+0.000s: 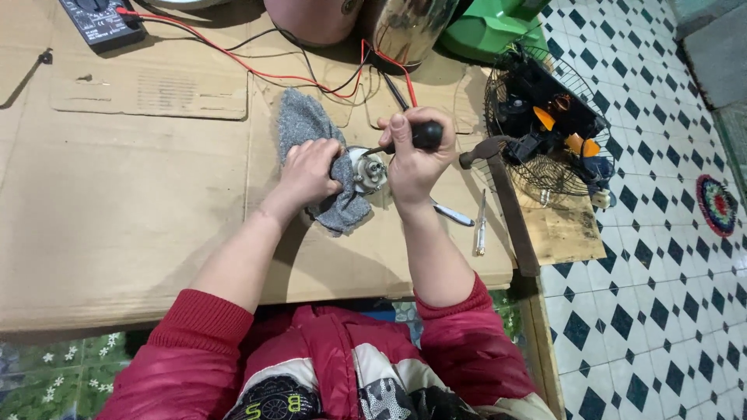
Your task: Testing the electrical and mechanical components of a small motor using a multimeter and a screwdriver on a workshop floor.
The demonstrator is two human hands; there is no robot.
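On the cardboard-covered surface (pixel 140 210), a small motor (pixel 367 170) sits wrapped in a grey cloth (pixel 311 124). Left hand (pixel 307 173) fingers grasp cloth and motor. Right hand (pixel 414 159) fingers are clenched around a black-handled screwdriver (pixel 420 137), its tip touching the motor. A hammer (pixel 498 187) lies just beside, near a fan cage (pixel 545 124).

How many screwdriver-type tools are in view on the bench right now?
3: one black-handled screwdriver in the right hand, tip at the small motor; one silver-and-blue tool just past the right wrist; one slim tester screwdriver beside it. Others may be hidden.
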